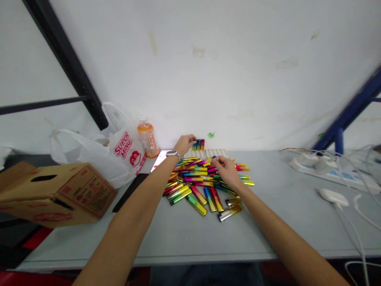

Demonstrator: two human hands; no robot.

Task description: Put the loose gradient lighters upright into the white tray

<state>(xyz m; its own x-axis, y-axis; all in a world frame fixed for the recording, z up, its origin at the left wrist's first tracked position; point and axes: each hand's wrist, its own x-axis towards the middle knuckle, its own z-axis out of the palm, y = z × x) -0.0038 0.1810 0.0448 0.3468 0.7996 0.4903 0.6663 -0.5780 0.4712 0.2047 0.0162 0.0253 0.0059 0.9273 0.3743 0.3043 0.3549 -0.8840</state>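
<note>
My left hand (186, 143), with a watch (172, 153) on its wrist, reaches to the back of the table. Its fingertips are closed on the leftmost of a few upright lighters (203, 144), standing in a row at a pale gridded tray (217, 152). My right hand (226, 169) is over the right part of a pile of shiny multicoloured lighters (196, 174). Its thumb and fingers pinch together on a lighter whose blue end shows; the rest is hidden. Several loose lighters (197, 205) lie at the front of the pile.
At left stand a cardboard box (86, 194), a white plastic bag (122, 155) and an orange drink bottle (148, 139). A phone (159, 159) and a dark flat object (131, 191) lie beside my left arm. A power strip (336, 172), cables and a white adapter (333, 197) are at right.
</note>
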